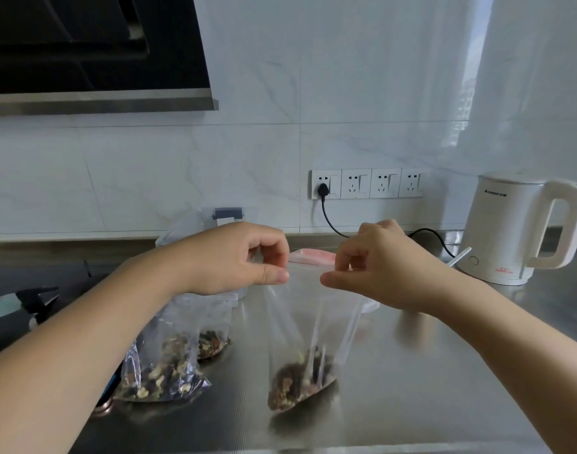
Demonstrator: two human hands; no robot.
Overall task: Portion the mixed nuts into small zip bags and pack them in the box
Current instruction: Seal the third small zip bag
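A clear zip bag [305, 322] hangs upright over the steel counter [411, 388], with mixed nuts [300, 378] gathered at its bottom. My left hand [244, 257] pinches the bag's top left corner. My right hand [378, 267] pinches the top right corner, so the zip edge is stretched between them. Two more clear bags of nuts lie to the left: one near the front [162, 371] and one behind it [211, 335]. A clear plastic box [198, 224] with a grey latch stands behind my left hand, mostly hidden.
A white electric kettle [516, 231] stands at the right rear, its black cord running to a wall socket [324, 188]. A pink-edged pack of bags [313, 255] lies behind the held bag. A white stick [459, 257] is beside the kettle. A stove with dark objects [28, 299] is on the left.
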